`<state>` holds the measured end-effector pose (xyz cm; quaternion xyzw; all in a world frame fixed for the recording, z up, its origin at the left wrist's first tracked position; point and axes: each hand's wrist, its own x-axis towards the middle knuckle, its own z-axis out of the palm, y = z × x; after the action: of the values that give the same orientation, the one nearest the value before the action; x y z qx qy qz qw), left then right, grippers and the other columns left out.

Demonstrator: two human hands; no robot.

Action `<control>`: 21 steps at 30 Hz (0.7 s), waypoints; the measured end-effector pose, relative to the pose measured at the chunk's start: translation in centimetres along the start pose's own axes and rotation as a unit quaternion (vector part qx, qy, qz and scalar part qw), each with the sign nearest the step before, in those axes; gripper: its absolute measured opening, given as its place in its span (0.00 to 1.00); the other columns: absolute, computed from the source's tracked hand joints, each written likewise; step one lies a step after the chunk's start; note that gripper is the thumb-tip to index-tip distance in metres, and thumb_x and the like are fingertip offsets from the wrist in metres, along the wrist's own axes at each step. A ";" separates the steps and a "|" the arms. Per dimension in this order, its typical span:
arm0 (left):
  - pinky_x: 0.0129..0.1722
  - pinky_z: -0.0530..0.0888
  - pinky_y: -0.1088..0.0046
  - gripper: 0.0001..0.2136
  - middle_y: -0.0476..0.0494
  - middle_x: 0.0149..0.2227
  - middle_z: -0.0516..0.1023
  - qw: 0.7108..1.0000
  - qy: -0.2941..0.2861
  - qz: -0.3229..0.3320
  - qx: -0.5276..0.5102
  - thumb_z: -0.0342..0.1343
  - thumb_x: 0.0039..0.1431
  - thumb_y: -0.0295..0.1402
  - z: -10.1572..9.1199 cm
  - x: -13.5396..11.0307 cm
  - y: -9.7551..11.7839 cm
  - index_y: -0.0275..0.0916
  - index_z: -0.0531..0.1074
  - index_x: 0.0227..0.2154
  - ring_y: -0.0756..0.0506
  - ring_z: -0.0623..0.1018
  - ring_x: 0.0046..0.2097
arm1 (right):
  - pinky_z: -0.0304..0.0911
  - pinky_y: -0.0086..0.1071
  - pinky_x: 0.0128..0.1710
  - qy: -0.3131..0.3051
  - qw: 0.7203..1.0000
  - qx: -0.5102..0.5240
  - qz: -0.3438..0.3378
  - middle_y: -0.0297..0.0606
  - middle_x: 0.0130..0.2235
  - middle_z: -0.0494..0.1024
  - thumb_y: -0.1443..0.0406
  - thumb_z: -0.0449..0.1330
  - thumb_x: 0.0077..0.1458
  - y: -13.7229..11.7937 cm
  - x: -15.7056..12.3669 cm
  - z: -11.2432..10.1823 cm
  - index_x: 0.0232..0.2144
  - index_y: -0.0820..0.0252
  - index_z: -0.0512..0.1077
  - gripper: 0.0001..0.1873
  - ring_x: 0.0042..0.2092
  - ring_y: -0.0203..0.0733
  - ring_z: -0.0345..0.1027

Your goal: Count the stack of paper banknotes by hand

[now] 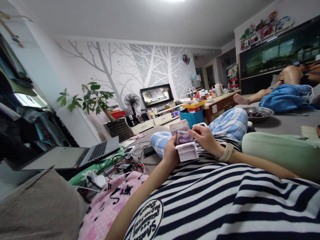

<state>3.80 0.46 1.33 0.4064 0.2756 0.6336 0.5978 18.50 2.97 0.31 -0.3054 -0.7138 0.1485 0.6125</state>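
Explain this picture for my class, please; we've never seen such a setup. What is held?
No machine here: one camera worn on a person's head looks forward and down, so the two bare hands are the wearer's own. The left hand holds banknotes; the right hand has its fingers at their edge, though whether it pinches one is hard to tell. On the grey surface to the right sits a metal bowl of dark round pieces; to the left are an open laptop and cables.

Can read "MAD FOR FAME" on the round print point(147, 221) of the striped shirt point(225, 203), can't make out the rest or the banknotes point(185, 137) tbh.
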 end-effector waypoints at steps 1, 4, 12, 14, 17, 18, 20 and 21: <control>0.41 0.76 0.68 0.09 0.42 0.34 0.82 1.000 0.001 0.005 0.003 0.56 0.55 0.34 0.0 0.0 0.0 0.33 0.75 0.36 0.42 0.81 0.39 | 0.53 0.30 0.29 -0.002 1.000 0.007 -0.010 0.31 0.22 0.67 0.55 0.56 0.58 -0.1 -0.1 0.0 0.22 0.59 0.66 0.18 0.27 0.35 0.58; 0.39 0.76 0.68 0.08 0.43 0.31 0.81 1.000 -0.006 0.013 0.024 0.57 0.54 0.35 0.1 -0.3 0.1 0.34 0.75 0.32 0.42 0.80 0.38 | 0.53 0.30 0.29 -0.009 0.999 0.028 -0.045 0.30 0.22 0.66 0.56 0.57 0.59 -0.5 -0.3 -0.1 0.24 0.59 0.66 0.16 0.27 0.35 0.57; 0.36 0.75 0.67 0.11 0.43 0.29 0.79 0.999 -0.022 0.014 0.037 0.61 0.50 0.37 0.1 -0.4 0.0 0.35 0.74 0.32 0.42 0.79 0.35 | 0.54 0.29 0.28 -0.019 0.994 0.069 -0.081 0.32 0.25 0.69 0.57 0.55 0.60 -0.7 -0.5 -0.1 0.28 0.60 0.69 0.14 0.28 0.35 0.59; 0.36 0.75 0.68 0.11 0.44 0.29 0.79 0.999 -0.022 0.014 0.035 0.61 0.50 0.37 -0.1 -0.2 -0.1 0.35 0.74 0.34 0.42 0.79 0.35 | 0.54 0.29 0.28 -0.019 0.994 0.074 -0.081 0.32 0.25 0.69 0.57 0.55 0.61 -0.7 -0.5 0.0 0.28 0.60 0.69 0.14 0.28 0.35 0.59; 0.37 0.75 0.67 0.12 0.44 0.30 0.80 0.999 -0.026 0.007 0.024 0.60 0.51 0.37 -0.3 0.1 -0.2 0.35 0.74 0.35 0.42 0.79 0.35 | 0.54 0.29 0.28 -0.021 0.994 0.073 -0.082 0.32 0.25 0.69 0.56 0.55 0.61 -0.8 -0.5 0.0 0.28 0.60 0.69 0.15 0.28 0.35 0.60; 0.38 0.75 0.67 0.12 0.43 0.31 0.80 0.999 -0.029 0.002 0.018 0.60 0.51 0.37 -0.3 0.2 -0.2 0.35 0.74 0.36 0.42 0.80 0.35 | 0.54 0.29 0.28 -0.022 0.994 0.073 -0.082 0.32 0.25 0.69 0.56 0.55 0.61 -0.8 -0.6 0.0 0.28 0.59 0.68 0.15 0.28 0.35 0.60; 0.38 0.76 0.66 0.13 0.42 0.31 0.80 0.999 -0.033 -0.014 0.007 0.61 0.50 0.38 -0.4 0.3 -0.2 0.35 0.74 0.36 0.41 0.80 0.36 | 0.55 0.29 0.28 -0.021 0.994 0.073 -0.082 0.32 0.25 0.69 0.55 0.55 0.61 -0.9 -0.6 -0.1 0.28 0.59 0.68 0.15 0.28 0.35 0.60; 0.39 0.76 0.66 0.13 0.42 0.32 0.80 0.999 -0.035 -0.019 0.005 0.61 0.51 0.38 -0.4 0.3 -0.1 0.34 0.74 0.36 0.41 0.80 0.36 | 0.55 0.29 0.28 -0.021 0.994 0.074 -0.082 0.32 0.24 0.69 0.55 0.55 0.61 -0.9 -0.6 -0.1 0.27 0.59 0.68 0.16 0.28 0.35 0.60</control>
<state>3.54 0.78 1.06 0.4259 0.2650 0.6059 0.6175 18.38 1.87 0.40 -0.1966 -0.7359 0.1564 0.6288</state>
